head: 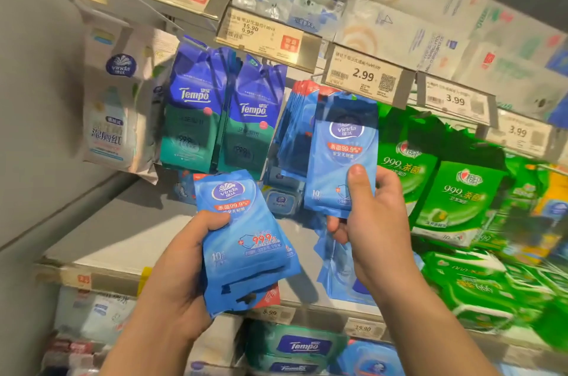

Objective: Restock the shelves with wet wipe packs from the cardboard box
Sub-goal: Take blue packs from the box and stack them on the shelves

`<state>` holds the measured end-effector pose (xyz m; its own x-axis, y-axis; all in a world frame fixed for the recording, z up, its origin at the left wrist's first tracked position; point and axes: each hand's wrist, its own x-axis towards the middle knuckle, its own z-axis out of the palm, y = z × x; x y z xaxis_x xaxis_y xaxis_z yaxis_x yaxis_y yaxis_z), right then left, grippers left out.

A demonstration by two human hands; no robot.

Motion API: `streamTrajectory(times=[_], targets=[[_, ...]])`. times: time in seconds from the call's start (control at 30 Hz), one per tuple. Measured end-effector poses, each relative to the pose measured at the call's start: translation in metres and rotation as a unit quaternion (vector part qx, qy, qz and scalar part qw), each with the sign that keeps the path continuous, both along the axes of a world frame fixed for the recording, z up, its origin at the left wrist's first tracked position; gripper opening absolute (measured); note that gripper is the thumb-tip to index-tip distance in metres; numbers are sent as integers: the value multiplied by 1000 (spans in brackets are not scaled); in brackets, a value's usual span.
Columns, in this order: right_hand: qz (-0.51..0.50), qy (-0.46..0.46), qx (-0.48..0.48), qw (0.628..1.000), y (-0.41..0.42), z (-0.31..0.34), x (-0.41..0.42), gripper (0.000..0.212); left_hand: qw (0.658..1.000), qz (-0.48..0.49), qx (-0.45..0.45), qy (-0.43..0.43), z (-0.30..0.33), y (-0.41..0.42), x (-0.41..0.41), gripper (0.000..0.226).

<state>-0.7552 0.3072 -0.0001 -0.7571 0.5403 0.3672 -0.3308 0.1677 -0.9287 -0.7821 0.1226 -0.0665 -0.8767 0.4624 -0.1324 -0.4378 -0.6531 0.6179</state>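
Note:
My left hand [184, 271] grips a small stack of blue Vinda wet wipe packs [246, 240] in front of the shelf, thumb across the top pack. My right hand [368, 222] pinches the lower edge of one more blue Vinda pack [341, 151], held upright just below the 2.99 price tag [362, 74]. Behind that pack, a row of the same blue packs [295, 130] hangs from a hook. The cardboard box is out of view.
Blue-green Tempo packs [221, 111] hang to the left, a white Vinda bag [113, 111] further left. Green 999 packs [436, 191] fill the right side. The grey shelf board [123, 234] lies below, with Tempo tubs [295, 348] under it.

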Motion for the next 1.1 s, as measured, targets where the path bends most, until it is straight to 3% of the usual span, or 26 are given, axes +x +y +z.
streamTrajectory(times=[0.23,0.63,0.7,0.8,0.87,0.97,1.1], targets=[[25,-34,12,999,-4,-20,-12,24,1000,-14,-11,3,-3,-3,-8,55],[42,-120,-173,977,-10,-25,-48,29,999,-34,-10,7,-9,2,-18,56],[61,-196,-108,973,-10,-36,-32,31,999,-30,-14,16,-11,6,-17,55],[93,-324,72,939,-13,-49,-3,47,999,-50,6,5,-16,13,-12,32],[99,-352,134,921,-13,-57,9,56,997,-71,15,7,-20,19,-9,35],[96,-341,147,924,-9,-67,16,69,997,-79,-14,11,-24,28,-6,55],[111,-328,69,935,0,-68,21,46,998,-57,-29,22,-24,34,0,53]])
